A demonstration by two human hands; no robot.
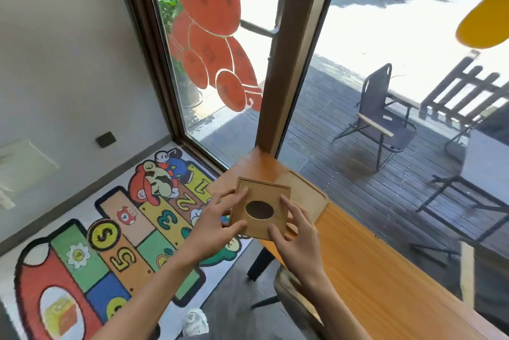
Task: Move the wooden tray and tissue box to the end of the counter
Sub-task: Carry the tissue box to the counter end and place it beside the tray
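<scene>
A square wooden tissue box (260,208) with a dark oval opening on top is held in the air over the near edge of the counter. My left hand (216,225) grips its left side and my right hand (296,232) grips its right side. Behind it, the flat wooden tray (305,191) lies on the orange wooden counter (358,251), close to the counter's far end by the window post. The box hides part of the tray.
A brown window post (289,58) rises at the counter's far end. A colourful cartoon floor mat (115,243) lies to the left below. A dark stool (292,295) stands under the counter edge. Chairs stand outside behind the glass.
</scene>
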